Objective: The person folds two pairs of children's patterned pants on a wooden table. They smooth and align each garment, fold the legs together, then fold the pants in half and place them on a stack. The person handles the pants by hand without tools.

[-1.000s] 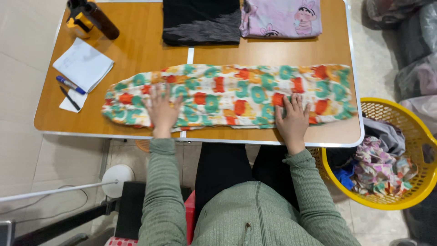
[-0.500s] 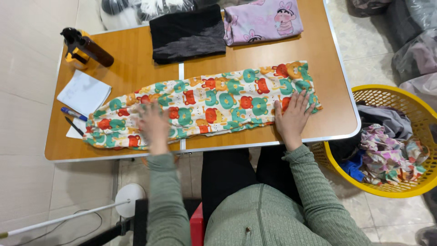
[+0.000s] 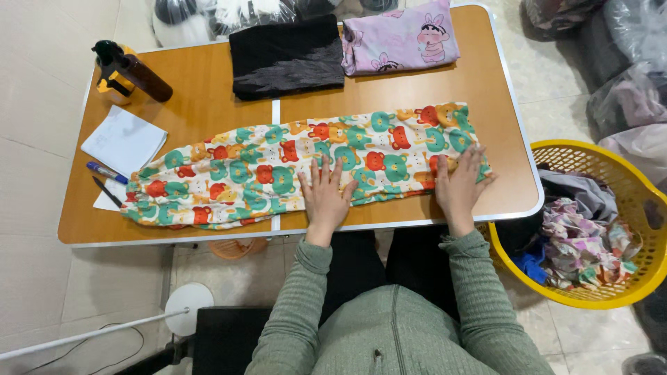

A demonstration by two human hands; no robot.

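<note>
A long folded garment [image 3: 278, 170] with a bright bear print in green, red and orange lies across the wooden table [image 3: 208, 114]. My left hand [image 3: 325, 196] rests flat on its middle, fingers spread. My right hand [image 3: 460, 182] presses flat on its right end, near the table's right edge. Neither hand grips anything.
A folded black cloth [image 3: 286, 57] and a folded pink cloth [image 3: 399, 38] lie at the table's far side. A dark spray bottle [image 3: 132, 69], a white notepad [image 3: 124, 142] and two pens [image 3: 105, 173] sit at the left. A yellow basket [image 3: 625, 208] of clothes stands on the floor at the right.
My left hand has slid right along the garment, from its left part to its middle. My right hand stays at the right end. The view has shifted.
</note>
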